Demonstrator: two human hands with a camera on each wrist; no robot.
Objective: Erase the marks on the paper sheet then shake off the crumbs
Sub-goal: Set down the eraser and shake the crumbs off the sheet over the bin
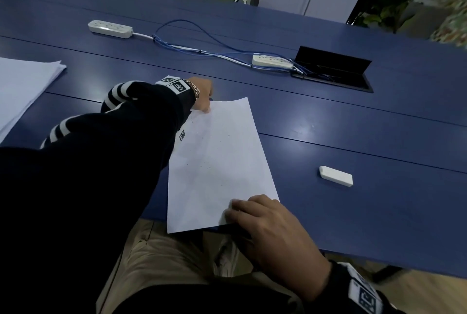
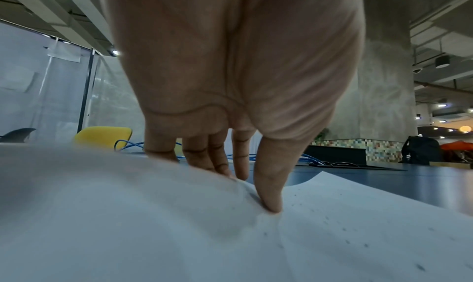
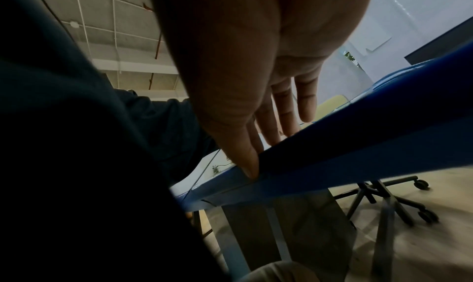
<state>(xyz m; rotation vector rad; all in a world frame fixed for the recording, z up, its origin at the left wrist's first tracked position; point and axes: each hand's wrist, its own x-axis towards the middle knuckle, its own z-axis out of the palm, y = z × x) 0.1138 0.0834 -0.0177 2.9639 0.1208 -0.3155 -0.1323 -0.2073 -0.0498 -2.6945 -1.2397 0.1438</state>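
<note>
A white paper sheet [image 1: 217, 162] lies on the blue table [image 1: 353, 137], its near edge hanging over the table's front edge. Small dark crumbs are scattered over its middle. My left hand [image 1: 206, 108] pinches the far left corner. In the left wrist view the left hand [image 2: 253, 191] has its thumb on top of the paper sheet [image 2: 153, 235] and its fingers behind the raised edge. My right hand [image 1: 235, 212] grips the near right corner, fingers on top. In the right wrist view the right hand [image 3: 266, 154] has its thumb at the table's edge [image 3: 332, 165]. A white eraser [image 1: 336, 176] lies free, right of the sheet.
A stack of paper [image 1: 22, 86] sits at the left. Two power strips [image 1: 110, 28] [image 1: 273, 61] with blue cables [image 1: 192, 46] and an open cable hatch [image 1: 331, 68] lie across the far side. An office chair's wheeled base [image 3: 389, 201] stands under the table.
</note>
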